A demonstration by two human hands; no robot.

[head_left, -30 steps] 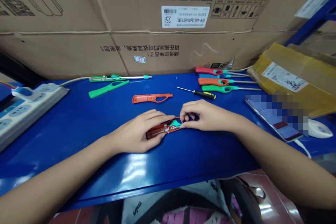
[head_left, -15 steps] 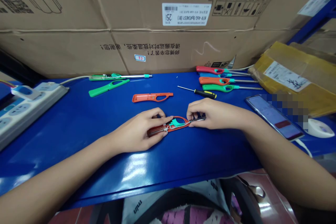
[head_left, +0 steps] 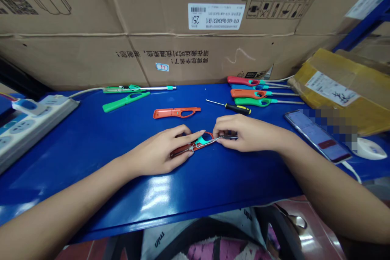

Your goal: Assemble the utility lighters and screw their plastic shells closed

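Note:
My left hand [head_left: 166, 150] is closed around an opened orange stick lighter [head_left: 209, 144] low over the blue table. Inside its shell show a turquoise trigger [head_left: 201, 141], a thin pale tube or wire and part of a clear fuel tank. At the lighter's nose end, my right hand [head_left: 233, 132] pinches a dark, slim metal piece [head_left: 230, 137], its far part hidden by the fingers. Whether that piece is joined to the lighter I cannot tell. Beyond the hands lies the loose orange shell half [head_left: 176, 113], inner side up.
Behind are a screwdriver [head_left: 237, 108], an opened green lighter [head_left: 122, 89], a green shell half [head_left: 126, 101] and several whole lighters [head_left: 248, 93]. A power strip [head_left: 36, 124] stands left, a phone [head_left: 317, 136] and yellow package [head_left: 344, 89] right. A cardboard box [head_left: 170, 16] walls the back.
My right hand has shifted slightly left with the dark piece, closer to the trigger. My left index finger reaches a little further right over the lighter.

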